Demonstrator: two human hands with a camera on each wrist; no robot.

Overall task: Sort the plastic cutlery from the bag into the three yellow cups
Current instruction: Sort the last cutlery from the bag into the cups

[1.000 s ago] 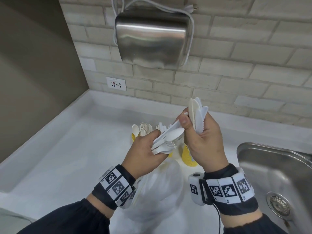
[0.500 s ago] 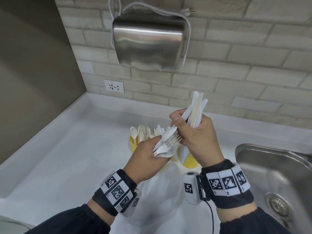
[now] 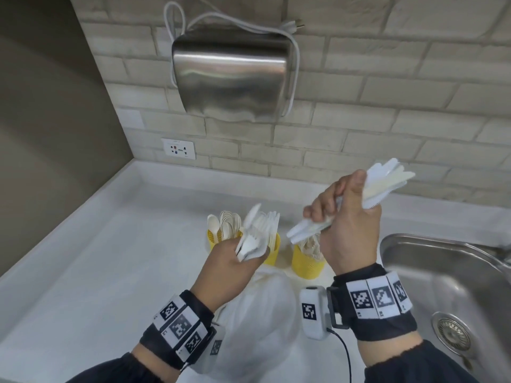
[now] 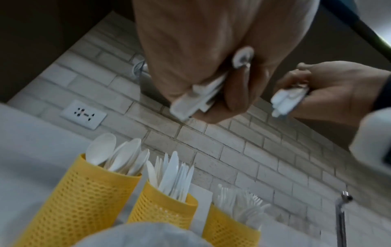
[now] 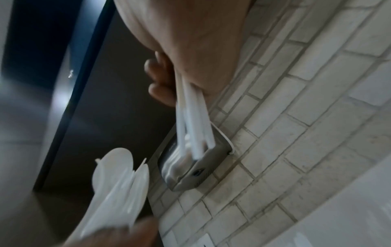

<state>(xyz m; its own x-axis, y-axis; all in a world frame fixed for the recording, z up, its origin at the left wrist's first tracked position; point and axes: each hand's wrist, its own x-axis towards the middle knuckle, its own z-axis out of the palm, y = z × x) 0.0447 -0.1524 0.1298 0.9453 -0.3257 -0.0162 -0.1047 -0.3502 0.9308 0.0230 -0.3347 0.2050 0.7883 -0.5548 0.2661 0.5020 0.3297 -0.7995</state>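
Note:
Three yellow mesh cups stand in a row on the white counter: the left cup point(image 3: 213, 239) point(image 4: 80, 197) holds spoons, the middle cup point(image 3: 272, 251) point(image 4: 162, 210) holds knives, the right cup point(image 3: 308, 262) point(image 4: 228, 234) holds forks. My left hand point(image 3: 235, 261) grips a bundle of white spoons and forks point(image 3: 255, 234) above the left and middle cups. My right hand point(image 3: 348, 225) grips a bunch of white knives point(image 3: 387, 183), blades up to the right, handles point(image 3: 307, 230) pointing down-left over the right cup. The clear plastic bag point(image 3: 262, 322) lies crumpled on the counter below my hands.
A steel sink point(image 3: 453, 286) with a drain sits at the right. A metal hand dryer point(image 3: 232, 76) with a looped white cord hangs on the brick wall, a wall socket point(image 3: 178, 149) below left. A brown side wall bounds the counter at left.
My hands have drawn apart: the right hand carried the knives up and to the right, the left hand stayed with the spoons and forks near the cups.

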